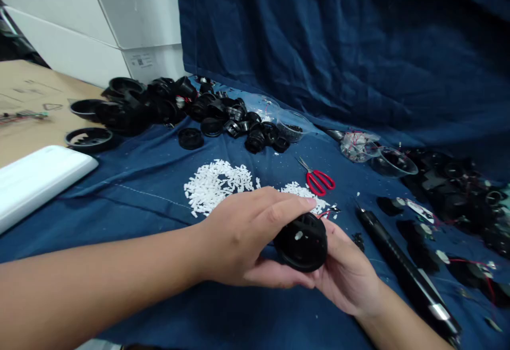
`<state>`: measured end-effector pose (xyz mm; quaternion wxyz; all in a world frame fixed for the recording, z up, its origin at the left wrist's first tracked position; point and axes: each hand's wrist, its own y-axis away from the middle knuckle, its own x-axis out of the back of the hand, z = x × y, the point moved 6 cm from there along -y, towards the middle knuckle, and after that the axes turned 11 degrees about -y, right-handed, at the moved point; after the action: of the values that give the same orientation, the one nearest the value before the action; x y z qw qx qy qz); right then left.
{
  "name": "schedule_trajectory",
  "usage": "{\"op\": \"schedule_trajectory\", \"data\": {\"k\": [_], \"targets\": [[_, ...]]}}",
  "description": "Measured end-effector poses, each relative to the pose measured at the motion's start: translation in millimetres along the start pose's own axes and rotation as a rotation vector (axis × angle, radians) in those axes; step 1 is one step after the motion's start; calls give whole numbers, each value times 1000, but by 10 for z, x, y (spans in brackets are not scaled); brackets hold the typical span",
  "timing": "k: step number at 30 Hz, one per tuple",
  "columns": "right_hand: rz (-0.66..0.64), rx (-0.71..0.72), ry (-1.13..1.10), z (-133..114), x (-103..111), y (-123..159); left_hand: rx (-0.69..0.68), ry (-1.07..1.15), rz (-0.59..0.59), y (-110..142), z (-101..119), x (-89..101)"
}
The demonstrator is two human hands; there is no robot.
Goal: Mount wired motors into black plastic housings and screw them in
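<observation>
My left hand [247, 236] reaches in from the left and wraps round a round black plastic part [302, 242], thumb under it, fingers over its top. My right hand [345, 273] comes from the lower right and cups the same part from beneath and behind. The part has slots and a small white piece on its face; a thin red wire [324, 213] sticks out at its top. Both hands hover just above the blue cloth [139, 190].
White small pieces [217, 182] lie heaped ahead of my hands, red scissors [319, 179] to their right. A black electric screwdriver [402, 270] lies at right. Black parts [159, 105] pile at the back, more wired parts [458, 196] at right, clear cups [392, 162] between. A white device [35, 180] sits left.
</observation>
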<state>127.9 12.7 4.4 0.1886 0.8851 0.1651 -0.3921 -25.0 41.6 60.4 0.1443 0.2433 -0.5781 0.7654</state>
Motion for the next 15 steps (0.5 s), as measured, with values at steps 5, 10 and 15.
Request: {"op": "schedule_trajectory", "data": {"k": [5,10,15], "targets": [[42,-90,78,99,117,18,23,-74,64,3,3,31],[108,450,853,-253,133,184,84,-121,108,-3,-14,76],[-110,938,1428,-327,-256,300,21,-165,39,-29,48,34]]}}
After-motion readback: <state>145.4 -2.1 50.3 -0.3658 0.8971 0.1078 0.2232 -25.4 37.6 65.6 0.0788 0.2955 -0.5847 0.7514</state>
